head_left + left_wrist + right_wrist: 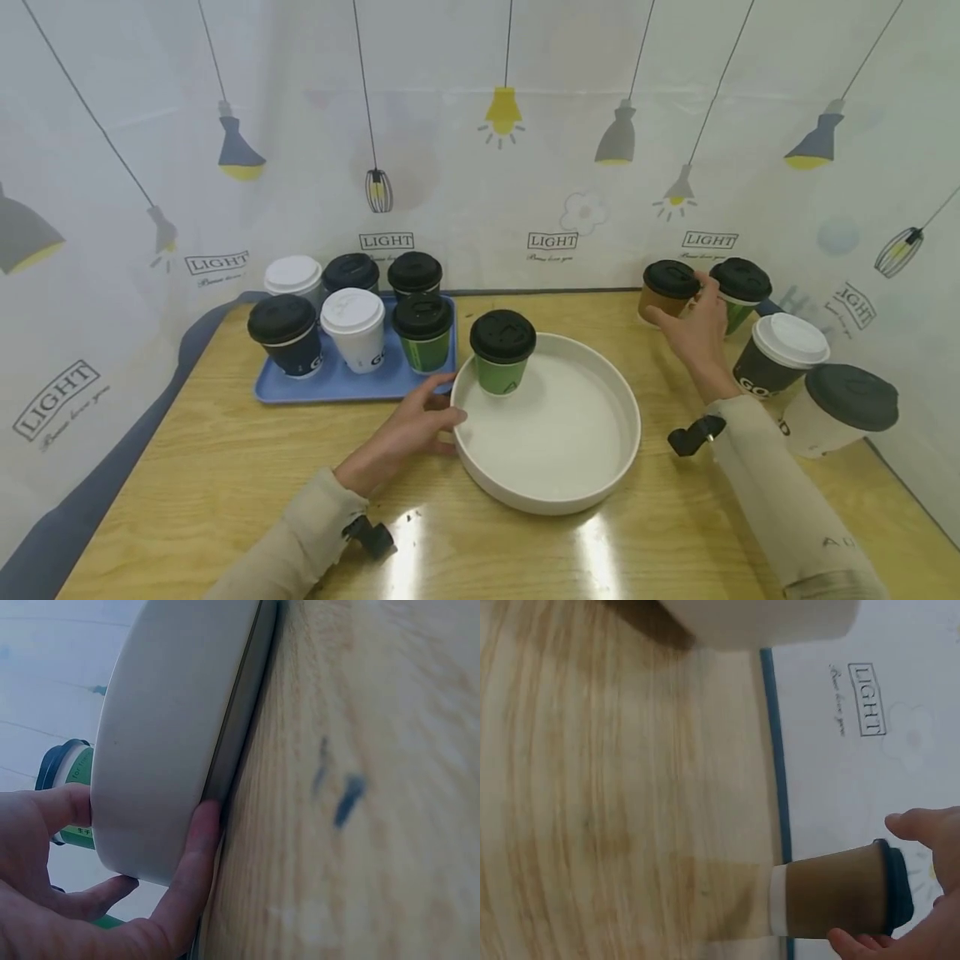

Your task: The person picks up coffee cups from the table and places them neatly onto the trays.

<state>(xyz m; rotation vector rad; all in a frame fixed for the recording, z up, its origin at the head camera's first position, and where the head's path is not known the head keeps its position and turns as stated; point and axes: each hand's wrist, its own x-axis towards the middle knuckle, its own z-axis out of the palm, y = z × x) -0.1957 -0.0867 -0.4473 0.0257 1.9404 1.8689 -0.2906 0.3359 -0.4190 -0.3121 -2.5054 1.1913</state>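
My left hand [416, 421] grips the left edge of a round white tray [558, 454], thumb at the rim and a fingertip low on its outer wall in the left wrist view. Inside that tray, at its left, stands a green paper cup [501, 375] with a black lid. At the back right, my right hand [697, 329] is spread around a brown paper cup [832, 896] with a black lid. One digit stands off from this cup in the right wrist view, while lower fingertips are at its side. The cup is upright on the table in the head view.
A blue tray [352, 390] at the left bears several lidded cups. Right of my right hand stand a green cup [738, 312], a black cup with a white lid [772, 367] and a white cup with a dark lid [817, 421]. A printed curtain [465, 200] borders the wooden table.
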